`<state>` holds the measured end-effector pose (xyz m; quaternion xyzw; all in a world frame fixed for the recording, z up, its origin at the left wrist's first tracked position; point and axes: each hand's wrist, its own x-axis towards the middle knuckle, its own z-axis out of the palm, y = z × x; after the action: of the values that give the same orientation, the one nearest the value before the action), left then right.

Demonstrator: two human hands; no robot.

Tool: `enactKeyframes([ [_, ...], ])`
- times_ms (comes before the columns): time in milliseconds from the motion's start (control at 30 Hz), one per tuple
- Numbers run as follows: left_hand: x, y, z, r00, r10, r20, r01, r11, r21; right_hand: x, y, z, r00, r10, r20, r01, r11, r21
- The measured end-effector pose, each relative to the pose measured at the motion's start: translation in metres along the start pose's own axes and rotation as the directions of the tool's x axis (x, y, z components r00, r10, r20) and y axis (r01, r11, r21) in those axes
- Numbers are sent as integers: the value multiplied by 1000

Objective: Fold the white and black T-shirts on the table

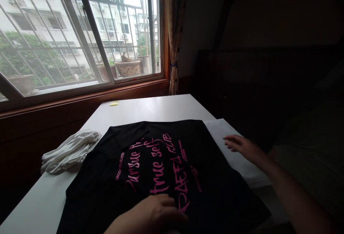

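A black T-shirt (215,169) with pink lettering lies spread out, its print turned sideways to me. My left hand (153,212) is low over the shirt's near part, its fingers loosely bent and partly in shadow. Nothing shows in it, and whether it presses on the fabric is unclear. My right hand (238,144) hovers beyond the shirt's right edge, with fingers apart and nothing held. Below that hand, a white cloth (217,128) sticks out from under the shirt.
The white table (166,106) carries the garments. At its left edge sits a crumpled white garment (71,151). A yellow sticky note (114,103) is near the far edge. Behind are a barred window (107,40) and a tied curtain (174,72). The right side is dark.
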<state>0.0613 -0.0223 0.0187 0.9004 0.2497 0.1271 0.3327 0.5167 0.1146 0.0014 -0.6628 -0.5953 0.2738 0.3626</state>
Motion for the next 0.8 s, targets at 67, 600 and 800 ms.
enactKeyframes([
  [67,-14,-12,-25,968,-133,-214,154,984,85,36,-6,17,997,49,51,-52,997,64],
  [600,-159,-204,-50,494,-414,-764,831,485,274,172,3,96,992,94,-83,-110,972,-208],
  [800,-157,-200,-55,477,-522,-707,860,441,256,181,-5,86,976,-81,-203,27,966,-257],
])
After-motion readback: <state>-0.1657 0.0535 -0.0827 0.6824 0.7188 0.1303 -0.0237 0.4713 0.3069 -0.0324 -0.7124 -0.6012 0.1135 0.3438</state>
